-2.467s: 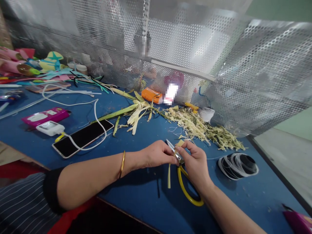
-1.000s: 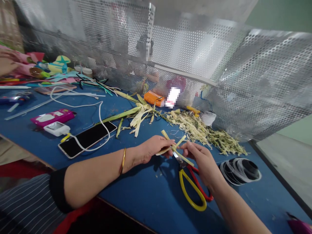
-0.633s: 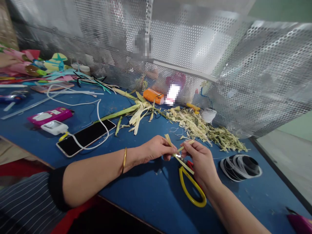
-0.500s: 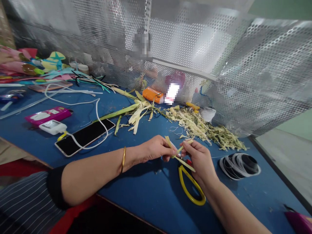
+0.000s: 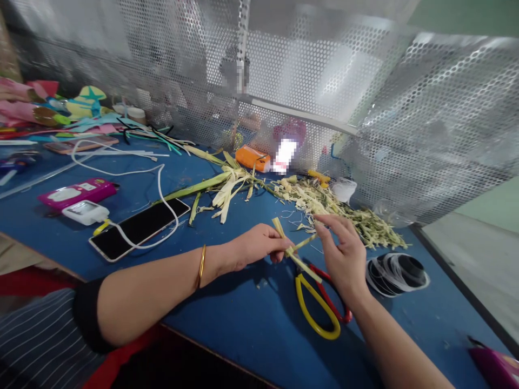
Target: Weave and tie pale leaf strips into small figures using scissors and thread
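My left hand (image 5: 257,246) pinches several pale green leaf strips (image 5: 305,268) where they cross one another. One strip end sticks up past the thumb, another slants down to the right, and a shorter piece points toward my right hand (image 5: 344,254). That hand is lifted a little to the right of the strips, its fingers apart and holding nothing. Beneath it on the table lie scissors (image 5: 318,316) with one yellow and one red handle; their blades are partly hidden by the strips. A black spool wound with white thread (image 5: 396,275) stands to the right of my right hand.
Leaf scraps (image 5: 375,224) pile up along the back of the blue table (image 5: 227,319). Longer leaves (image 5: 229,186) lie farther left, close to a black phone (image 5: 140,229), a white cable and a magenta box (image 5: 79,193). A perforated metal screen (image 5: 300,75) rises behind an orange packet (image 5: 252,158).
My right hand has let go of the short strip end and moved up and right, its fingers spreading. More of the red scissor handle shows. My left hand keeps its hold.
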Available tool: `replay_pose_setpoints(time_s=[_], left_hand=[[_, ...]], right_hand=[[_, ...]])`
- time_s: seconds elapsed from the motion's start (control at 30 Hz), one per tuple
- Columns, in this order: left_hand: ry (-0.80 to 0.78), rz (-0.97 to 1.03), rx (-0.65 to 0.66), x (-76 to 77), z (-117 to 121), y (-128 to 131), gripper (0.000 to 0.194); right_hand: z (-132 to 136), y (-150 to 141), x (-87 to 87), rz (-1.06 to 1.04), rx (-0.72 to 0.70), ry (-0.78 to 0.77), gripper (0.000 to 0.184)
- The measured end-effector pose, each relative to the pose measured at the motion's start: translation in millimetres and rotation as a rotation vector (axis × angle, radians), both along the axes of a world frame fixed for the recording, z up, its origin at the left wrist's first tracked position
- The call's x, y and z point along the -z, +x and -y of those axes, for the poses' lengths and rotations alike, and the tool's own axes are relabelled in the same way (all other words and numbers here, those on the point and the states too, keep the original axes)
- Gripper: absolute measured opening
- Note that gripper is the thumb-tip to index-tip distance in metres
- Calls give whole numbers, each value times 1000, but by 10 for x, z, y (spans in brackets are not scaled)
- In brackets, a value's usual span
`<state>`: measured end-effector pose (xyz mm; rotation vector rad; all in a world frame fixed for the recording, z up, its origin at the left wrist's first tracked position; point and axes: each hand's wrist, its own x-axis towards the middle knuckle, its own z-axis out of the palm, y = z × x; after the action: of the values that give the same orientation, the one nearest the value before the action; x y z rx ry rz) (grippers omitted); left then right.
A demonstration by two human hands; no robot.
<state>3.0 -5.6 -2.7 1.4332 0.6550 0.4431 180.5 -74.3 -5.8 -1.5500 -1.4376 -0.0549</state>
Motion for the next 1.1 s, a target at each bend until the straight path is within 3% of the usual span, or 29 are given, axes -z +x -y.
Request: replay_pose_setpoints(time_s=[0.1,0.2,0.37,0.5,0.6,0.77,0.83,0.9,1.03,1.1], left_hand=[[129,-75,19,52,47,13,28],[201,-157,41,83,76,17,27],[319,-133,90,58,69,-2,28],[353,-120,108,71,60,-10,31],[271,-73,92,88,62,0,26],[-76,96,-121,-3,48,0,21],[-204,178,-194,-48,36,-3,12],[-271,260,-239,-66,30,4,8],[-349,314,-286,-34,50,45,24],[-388,305,-303,-20,68,63,29]], right_hand=[[42,-93,-18,179,-185,-93,17],[68,-201,7,78,-295,-171,16],[82,-249,76,-215,-139,-231,24],[68,-249,134,-332,-89,-259,26],[62,-230,109,-252,-56,-249,27],[145,-166,-80,308,24,193,12],[189,-187,-105,388,19,250,8],[202,-248,-63,299,-79,122,14],[131,-409,101,-206,-275,-316,32],[96,-462,146,-379,-324,-416,35]])
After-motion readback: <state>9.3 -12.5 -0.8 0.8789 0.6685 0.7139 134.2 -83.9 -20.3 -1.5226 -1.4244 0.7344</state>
